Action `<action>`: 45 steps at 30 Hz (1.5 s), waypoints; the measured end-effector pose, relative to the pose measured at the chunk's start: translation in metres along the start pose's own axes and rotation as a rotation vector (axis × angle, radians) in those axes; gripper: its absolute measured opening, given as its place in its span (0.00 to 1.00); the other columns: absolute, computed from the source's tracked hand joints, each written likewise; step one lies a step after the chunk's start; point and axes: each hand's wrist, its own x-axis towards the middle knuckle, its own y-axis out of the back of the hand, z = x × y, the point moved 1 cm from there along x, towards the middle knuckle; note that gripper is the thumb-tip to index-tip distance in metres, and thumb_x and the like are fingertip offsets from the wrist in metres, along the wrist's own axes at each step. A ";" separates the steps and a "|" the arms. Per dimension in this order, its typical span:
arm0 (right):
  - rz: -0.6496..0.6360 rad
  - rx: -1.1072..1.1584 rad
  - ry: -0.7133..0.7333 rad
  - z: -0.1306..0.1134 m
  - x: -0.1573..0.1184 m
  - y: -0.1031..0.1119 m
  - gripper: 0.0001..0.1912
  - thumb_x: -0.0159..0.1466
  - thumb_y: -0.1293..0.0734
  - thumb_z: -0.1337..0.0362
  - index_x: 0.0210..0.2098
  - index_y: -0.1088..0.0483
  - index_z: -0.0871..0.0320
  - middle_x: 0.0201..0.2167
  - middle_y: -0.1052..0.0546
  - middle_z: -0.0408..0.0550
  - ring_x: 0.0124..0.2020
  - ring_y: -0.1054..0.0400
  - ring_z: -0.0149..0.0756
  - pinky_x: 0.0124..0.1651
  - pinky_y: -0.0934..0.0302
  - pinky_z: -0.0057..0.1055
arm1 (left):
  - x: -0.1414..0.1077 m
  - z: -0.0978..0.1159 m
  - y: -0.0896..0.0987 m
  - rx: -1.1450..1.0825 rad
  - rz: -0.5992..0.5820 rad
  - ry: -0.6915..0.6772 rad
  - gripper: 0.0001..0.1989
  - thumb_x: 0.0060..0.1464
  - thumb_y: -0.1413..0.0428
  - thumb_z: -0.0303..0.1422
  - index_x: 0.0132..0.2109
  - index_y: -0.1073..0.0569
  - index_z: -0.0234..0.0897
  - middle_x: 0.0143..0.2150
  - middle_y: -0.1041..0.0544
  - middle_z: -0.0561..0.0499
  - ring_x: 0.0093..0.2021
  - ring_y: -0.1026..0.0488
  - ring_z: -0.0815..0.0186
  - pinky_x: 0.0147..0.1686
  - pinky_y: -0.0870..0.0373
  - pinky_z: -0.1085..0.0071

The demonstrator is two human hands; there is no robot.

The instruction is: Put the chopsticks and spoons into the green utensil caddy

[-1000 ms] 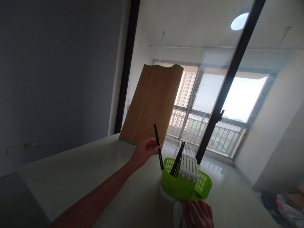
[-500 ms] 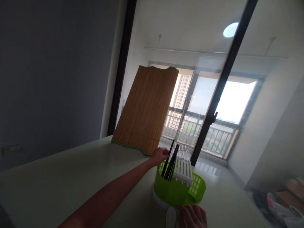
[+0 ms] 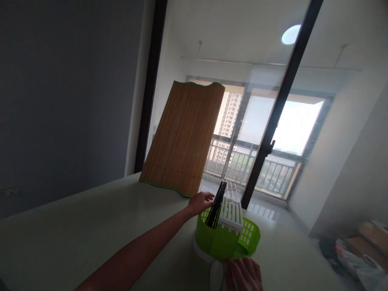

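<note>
Several black chopsticks [image 3: 216, 208] stand bunched and tilted in the green utensil holder [image 3: 216, 240], which sits on a whitish base. At their left side is my left hand [image 3: 201, 203], its fingers curled with the tips against the bundle. The holder's white slotted section [image 3: 230, 214] rises beside the chopsticks. My right hand [image 3: 245, 274] is closed just below the holder's front, close to a white rounded piece [image 3: 216, 275] at the base. What its fingers grip is hidden.
The holder stands on a pale tabletop [image 3: 100, 226]. A bamboo mat [image 3: 184, 137] with green edging stands upright behind, to the left. Beyond the table is a dark-framed glass door [image 3: 269, 147]. Boxes and bags [image 3: 357, 254] lie at the far right.
The chopstick that stood apart at the left now lies close against the others, my left hand's fingertips beside it. My right hand stays at the holder's front. The view has shifted slightly.
</note>
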 end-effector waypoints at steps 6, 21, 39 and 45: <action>-0.115 -0.017 0.014 0.007 0.004 0.011 0.09 0.60 0.36 0.72 0.40 0.31 0.57 0.28 0.26 0.42 0.33 0.36 0.33 0.42 0.47 0.33 | -0.060 0.004 0.009 -0.004 0.365 0.025 0.15 0.56 0.51 0.37 0.48 0.28 0.41 0.44 0.23 0.51 0.36 0.27 0.68 0.34 0.33 0.74; -0.068 0.003 -0.073 0.013 -0.012 -0.003 0.08 0.61 0.38 0.71 0.38 0.32 0.54 0.27 0.26 0.41 0.31 0.36 0.34 0.41 0.47 0.33 | -0.153 -0.005 -0.084 0.256 -0.261 0.218 0.11 0.48 0.46 0.39 0.34 0.22 0.41 0.33 0.20 0.51 0.37 0.25 0.60 0.37 0.37 0.68; -0.010 -0.002 -0.120 0.016 -0.021 -0.013 0.08 0.62 0.39 0.70 0.38 0.30 0.53 0.26 0.26 0.41 0.32 0.36 0.34 0.41 0.46 0.34 | -0.155 -0.024 -0.076 0.205 -0.246 0.264 0.10 0.49 0.48 0.34 0.34 0.22 0.40 0.32 0.21 0.51 0.35 0.26 0.63 0.32 0.40 0.71; 0.001 -0.007 -0.133 0.016 -0.021 -0.013 0.08 0.62 0.39 0.69 0.37 0.30 0.53 0.25 0.26 0.41 0.31 0.35 0.34 0.42 0.46 0.34 | -0.154 -0.024 -0.075 0.189 -0.239 0.284 0.09 0.47 0.48 0.34 0.32 0.23 0.39 0.31 0.21 0.51 0.33 0.27 0.65 0.30 0.42 0.72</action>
